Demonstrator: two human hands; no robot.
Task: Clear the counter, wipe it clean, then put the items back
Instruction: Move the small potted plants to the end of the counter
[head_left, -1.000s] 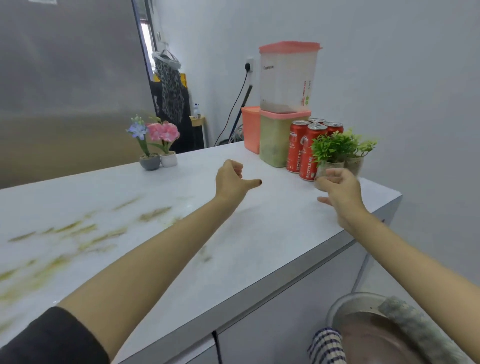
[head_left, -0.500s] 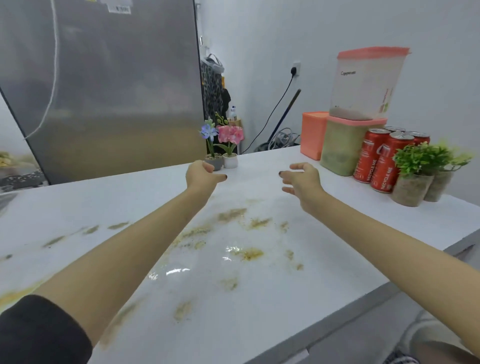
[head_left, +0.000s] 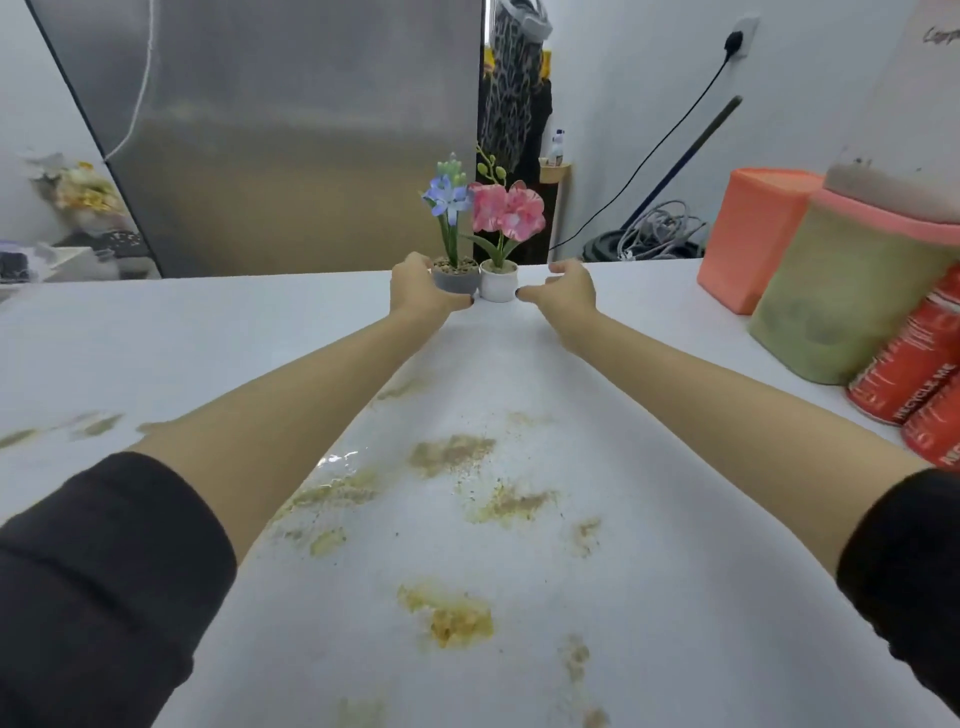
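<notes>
**Both hands up at the flower pots**

Your left hand is curled round the grey pot, which sits touching the white pot on its left, at the far edge of the counter. Your right hand is just right of the white pot, fingers loose and spread, thumb tip against its side. Yellowish stains are smeared on your side of the white pot.

L hand round grey pot

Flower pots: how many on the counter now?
2, far across the counter: grey pot gripped by the left hand, white pot beside it, right hand alongside.
</notes>
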